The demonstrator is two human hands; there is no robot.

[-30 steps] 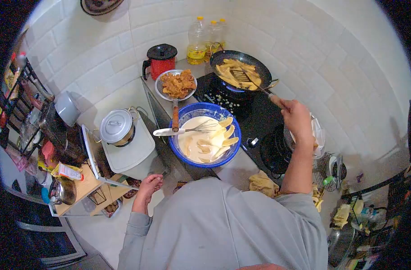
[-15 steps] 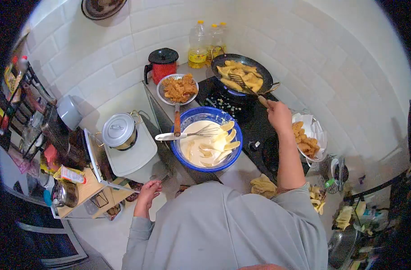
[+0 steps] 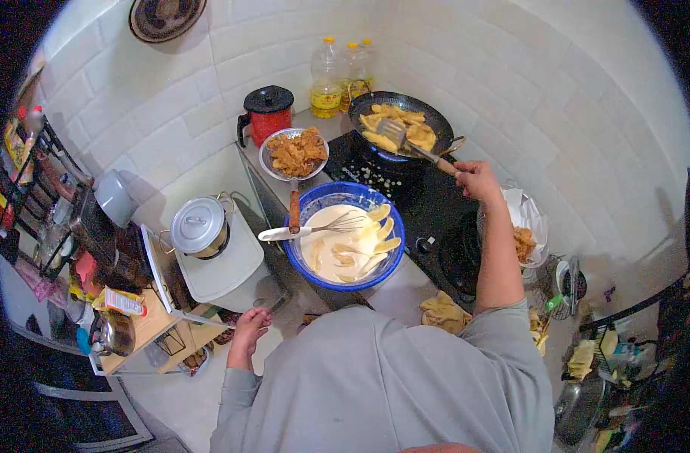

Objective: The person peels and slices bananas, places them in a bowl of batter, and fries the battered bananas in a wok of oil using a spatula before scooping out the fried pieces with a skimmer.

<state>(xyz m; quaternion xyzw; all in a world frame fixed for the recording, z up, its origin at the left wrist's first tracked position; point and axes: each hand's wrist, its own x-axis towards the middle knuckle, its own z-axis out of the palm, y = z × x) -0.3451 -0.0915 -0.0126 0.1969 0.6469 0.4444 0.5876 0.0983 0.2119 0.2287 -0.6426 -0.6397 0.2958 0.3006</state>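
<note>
My right hand [image 3: 477,181] is closed round the wooden handle of a slotted spatula [image 3: 422,153]. The spatula's metal blade rests among yellow battered pieces [image 3: 422,136] frying in a dark wok [image 3: 435,113] on the stove. Off to the left, low beside my body, my left hand [image 3: 251,329] has its fingers curled in, with no object visible in them. Between my hands stands a blue bowl [image 3: 290,260] of pale batter, with peeled banana pieces [image 3: 387,230] at its right side. A white-handled whisk [image 3: 284,234] lies across the bowl's rim.
A strainer [image 3: 293,181] of brown fried bits spans the bowl's left edge, near a red jug [image 3: 269,121]. Oil bottles [image 3: 326,83] stand behind. Right of the stove sits a paper-lined basket [image 3: 537,226] with fried pieces. A lidded pot [image 3: 199,226] is at left; a cloth [image 3: 444,313] lies in front.
My right hand has moved slightly right and the spatula has turned over, its blade now flatter among the frying pieces. My left hand stays about where it was. The view has shifted slightly.
</note>
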